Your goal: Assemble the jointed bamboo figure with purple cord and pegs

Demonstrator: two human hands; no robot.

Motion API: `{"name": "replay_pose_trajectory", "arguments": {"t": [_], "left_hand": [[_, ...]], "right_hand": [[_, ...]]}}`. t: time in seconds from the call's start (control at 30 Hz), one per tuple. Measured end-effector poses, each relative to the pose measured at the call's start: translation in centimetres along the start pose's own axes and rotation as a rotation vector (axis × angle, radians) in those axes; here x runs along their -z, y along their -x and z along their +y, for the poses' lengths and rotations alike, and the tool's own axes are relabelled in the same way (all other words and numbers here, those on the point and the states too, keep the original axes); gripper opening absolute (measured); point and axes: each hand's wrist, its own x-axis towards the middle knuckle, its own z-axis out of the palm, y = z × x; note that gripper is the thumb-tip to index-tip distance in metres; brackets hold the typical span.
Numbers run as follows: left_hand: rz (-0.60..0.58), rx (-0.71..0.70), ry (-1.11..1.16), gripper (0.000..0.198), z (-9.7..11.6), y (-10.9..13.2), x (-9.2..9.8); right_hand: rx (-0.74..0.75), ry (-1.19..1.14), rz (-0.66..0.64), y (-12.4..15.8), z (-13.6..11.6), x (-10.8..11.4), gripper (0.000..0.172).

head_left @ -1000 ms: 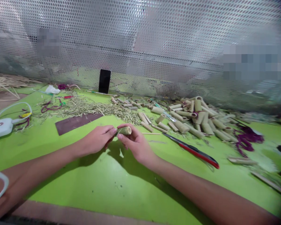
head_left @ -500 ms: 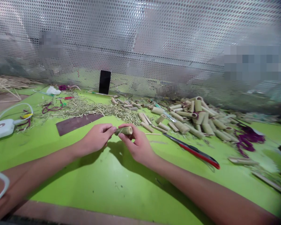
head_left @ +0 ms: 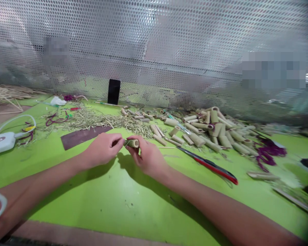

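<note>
My left hand [head_left: 102, 148] and right hand [head_left: 146, 158] are both closed on one short bamboo tube [head_left: 132, 143], held just above the green worktop [head_left: 105, 201].

The right grip is clamped round the tube's body. The left grip is pinched together at the tube's end, on the rim or on a peeling strip, I cannot tell which. The tube sits between my hands, in front of the shavings [head_left: 105, 119] and well apart from the pile of cut tubes [head_left: 215, 133]. I judge the hold thin, fingertips only. A hard pull from the left could jerk the tube out of my right, and a split edge could put a splinter in a fingertip. The knife [head_left: 213, 166] lies near my right forearm, so a sudden slip could carry the arm onto it.
</note>
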Motion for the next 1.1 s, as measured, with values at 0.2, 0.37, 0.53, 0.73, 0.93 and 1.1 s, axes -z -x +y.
{"name": "replay_pose_trajectory", "arguments": {"t": [0.2, 0.37, 0.53, 0.73, 0.93, 1.1], "left_hand": [[-0.007, 0.0, -0.019, 0.038, -0.4, -0.2, 0.3], [-0.03, 0.001, -0.006, 0.04, -0.7, -0.2, 0.4], [-0.058, -0.008, 0.0, 0.041, -0.8, -0.2, 0.5], [-0.155, -0.057, -0.068, 0.041, -1.3, -0.7, 1.3], [-0.189, -0.051, -0.128, 0.04, -1.4, -1.0, 1.3], [-0.138, 0.03, -0.192, 0.046, -1.3, -0.5, 1.0]], "right_hand": [[-0.008, 0.034, 0.037, -0.3, -0.2, -0.3, 0.027], [-0.026, 0.022, 0.013, -0.4, -0.4, -0.2, 0.024], [0.019, 0.158, -0.022, -0.6, -0.5, 0.0, 0.027], [0.091, 0.305, -0.093, -0.8, -0.4, -0.1, 0.034], [0.099, 0.417, -0.162, -0.9, -0.6, 0.0, 0.038], [0.111, 0.455, -0.152, -0.6, -0.4, 0.1, 0.037]]}}
